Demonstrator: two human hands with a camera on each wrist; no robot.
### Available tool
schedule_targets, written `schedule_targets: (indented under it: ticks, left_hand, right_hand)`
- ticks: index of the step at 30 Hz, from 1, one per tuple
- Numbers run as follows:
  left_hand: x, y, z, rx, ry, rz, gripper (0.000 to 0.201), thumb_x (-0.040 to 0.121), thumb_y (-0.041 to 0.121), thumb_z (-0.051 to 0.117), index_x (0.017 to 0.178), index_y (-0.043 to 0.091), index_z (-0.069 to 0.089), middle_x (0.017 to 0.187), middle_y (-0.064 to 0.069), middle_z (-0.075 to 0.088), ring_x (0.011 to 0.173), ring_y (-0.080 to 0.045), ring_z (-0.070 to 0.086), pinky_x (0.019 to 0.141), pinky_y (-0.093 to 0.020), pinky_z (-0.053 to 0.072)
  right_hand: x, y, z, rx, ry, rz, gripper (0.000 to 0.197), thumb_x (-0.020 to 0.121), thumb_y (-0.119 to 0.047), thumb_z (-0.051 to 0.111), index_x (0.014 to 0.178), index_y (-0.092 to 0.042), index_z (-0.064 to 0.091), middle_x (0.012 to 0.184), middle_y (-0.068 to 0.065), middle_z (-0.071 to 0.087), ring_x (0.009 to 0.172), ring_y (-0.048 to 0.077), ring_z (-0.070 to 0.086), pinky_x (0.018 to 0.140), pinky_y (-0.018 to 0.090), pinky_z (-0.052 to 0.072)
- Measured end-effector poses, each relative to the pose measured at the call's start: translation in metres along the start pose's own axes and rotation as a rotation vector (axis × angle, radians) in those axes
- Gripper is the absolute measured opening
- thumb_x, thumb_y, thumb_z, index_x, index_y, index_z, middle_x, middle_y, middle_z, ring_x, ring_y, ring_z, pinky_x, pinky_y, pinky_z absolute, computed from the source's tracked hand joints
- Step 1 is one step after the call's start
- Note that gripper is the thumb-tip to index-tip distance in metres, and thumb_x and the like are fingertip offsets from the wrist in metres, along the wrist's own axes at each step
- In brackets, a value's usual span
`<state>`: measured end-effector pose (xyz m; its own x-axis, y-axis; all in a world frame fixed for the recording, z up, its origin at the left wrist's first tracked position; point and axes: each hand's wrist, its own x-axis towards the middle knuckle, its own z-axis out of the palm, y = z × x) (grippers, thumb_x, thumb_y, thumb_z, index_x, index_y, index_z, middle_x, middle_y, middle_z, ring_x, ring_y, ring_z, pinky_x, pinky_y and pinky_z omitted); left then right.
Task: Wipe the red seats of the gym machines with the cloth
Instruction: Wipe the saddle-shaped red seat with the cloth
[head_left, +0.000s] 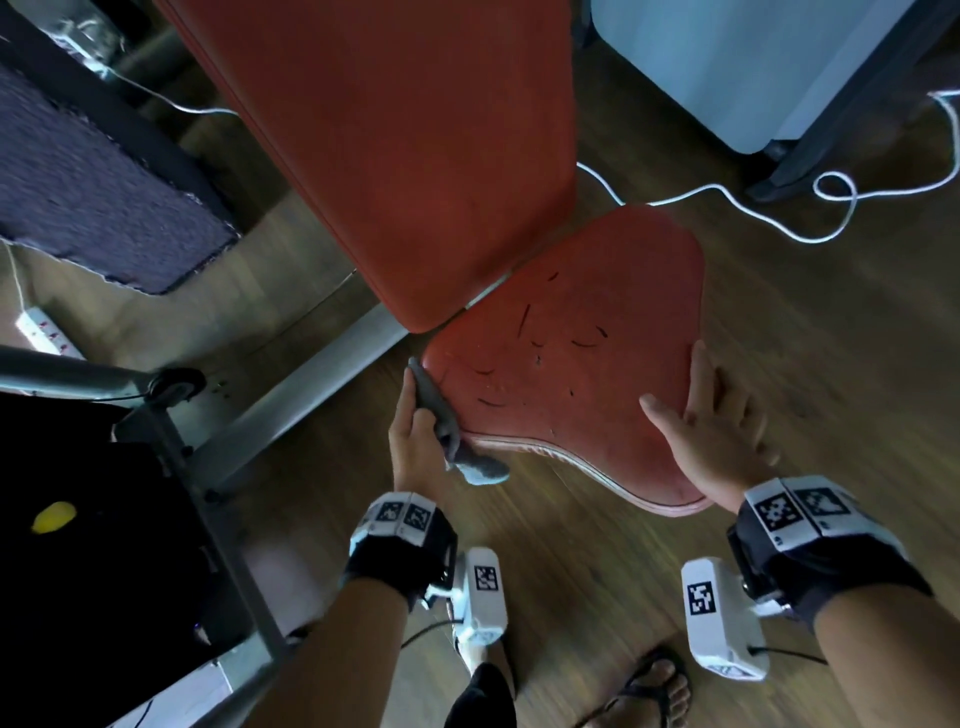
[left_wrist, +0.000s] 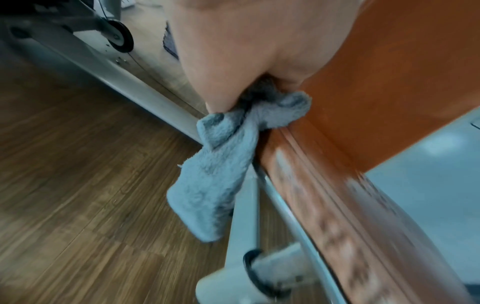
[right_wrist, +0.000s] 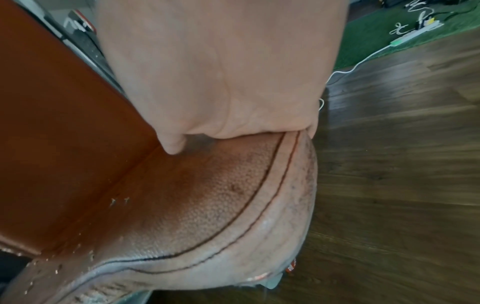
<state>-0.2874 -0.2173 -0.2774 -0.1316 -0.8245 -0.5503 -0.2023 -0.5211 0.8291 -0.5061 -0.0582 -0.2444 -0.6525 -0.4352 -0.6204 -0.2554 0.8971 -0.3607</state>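
A worn red seat pad (head_left: 566, 358) with dark scratches sits below a long red backrest (head_left: 410, 156). My left hand (head_left: 415, 431) grips a grey cloth (head_left: 441, 421) and holds it against the seat's left edge; a loose end hangs down off the rim. In the left wrist view the cloth (left_wrist: 221, 164) dangles beside the seat's piped side (left_wrist: 324, 185). My right hand (head_left: 711, 421) lies flat on the seat's right front corner, fingers spread and straight. In the right wrist view the palm (right_wrist: 221, 82) presses on the cracked red seat (right_wrist: 194, 195).
Wooden floor (head_left: 831, 364) surrounds the bench. A white cable (head_left: 779, 218) loops behind the seat. A grey metal frame beam (head_left: 291, 395) runs left beneath the bench. A dark mat (head_left: 93, 197) and power strip (head_left: 41, 332) lie at left. My sandalled foot (head_left: 649, 691) stands below.
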Motion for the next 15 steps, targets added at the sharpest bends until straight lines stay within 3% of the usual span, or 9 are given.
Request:
schedule_targets:
  ticks: [1,2,4,5,7,10,15]
  left_hand:
    - [0.009,0.007,0.000,-0.007,0.004,0.005,0.058,0.096,-0.001,0.031,0.148,0.022,0.038,0.061,0.003,0.055,0.051,-0.005,0.051,0.048,-0.017,0.042]
    - [0.017,0.014,0.002,-0.010,0.011,0.011,0.050,0.099,0.004,0.034,0.146,0.019,0.041,0.081,0.004,0.067,0.067,-0.001,0.060,0.059,-0.013,0.046]
    - [0.025,0.020,0.003,0.026,0.011,0.016,0.043,0.102,0.011,0.040,0.145,0.017,0.044,0.129,0.005,0.059,0.112,-0.002,0.058,0.087,-0.013,0.046]
    - [0.024,0.020,0.003,0.054,0.004,0.017,0.043,0.102,0.012,0.041,0.145,0.020,0.044,0.136,0.006,0.053,0.122,-0.006,0.053,0.096,-0.018,0.044]
    - [0.017,0.015,0.000,0.107,-0.006,0.030,0.046,0.102,0.012,0.042,0.146,0.025,0.042,0.137,0.008,0.050,0.124,-0.007,0.050,0.105,-0.028,0.042]
    - [0.008,0.005,-0.006,0.165,-0.013,0.057,0.049,0.101,0.013,0.041,0.147,0.033,0.039,0.138,0.008,0.049,0.121,-0.005,0.052,0.101,-0.029,0.045]
    - [0.026,0.018,-0.002,0.232,0.004,0.049,0.048,0.099,0.008,0.036,0.142,0.026,0.046,0.117,-0.002,0.061,0.089,-0.007,0.062,0.071,-0.021,0.050]
  right_hand:
    - [0.001,0.000,0.000,-0.002,-0.006,-0.002,0.079,0.088,-0.070,0.034,0.145,-0.049,-0.015,0.159,-0.006,-0.004,0.145,0.029,0.002,0.110,0.064,0.012]
    - [0.001,0.000,0.000,-0.005,-0.012,-0.005,0.079,0.087,-0.072,0.033,0.145,-0.049,-0.016,0.159,-0.007,-0.004,0.145,0.029,0.002,0.110,0.064,0.013]
    - [0.000,0.000,-0.001,-0.012,-0.017,-0.007,0.080,0.087,-0.069,0.035,0.145,-0.049,-0.017,0.159,-0.007,-0.005,0.145,0.031,0.003,0.110,0.064,0.013]
    - [0.000,0.000,-0.001,-0.007,-0.016,-0.007,0.079,0.088,-0.068,0.036,0.145,-0.049,-0.017,0.159,-0.006,-0.005,0.144,0.031,0.004,0.110,0.064,0.012]
    - [-0.001,0.000,-0.001,0.006,-0.019,-0.009,0.079,0.089,-0.066,0.037,0.145,-0.049,-0.017,0.159,-0.004,-0.004,0.143,0.033,0.007,0.109,0.064,0.013]
    - [-0.001,0.001,0.000,0.009,-0.016,-0.016,0.080,0.089,-0.065,0.038,0.145,-0.049,-0.017,0.159,-0.002,-0.002,0.142,0.035,0.010,0.109,0.064,0.014]
    - [-0.001,0.000,0.000,0.002,0.004,-0.008,0.081,0.090,-0.065,0.039,0.146,-0.047,-0.015,0.159,-0.001,0.001,0.141,0.034,0.011,0.109,0.063,0.014]
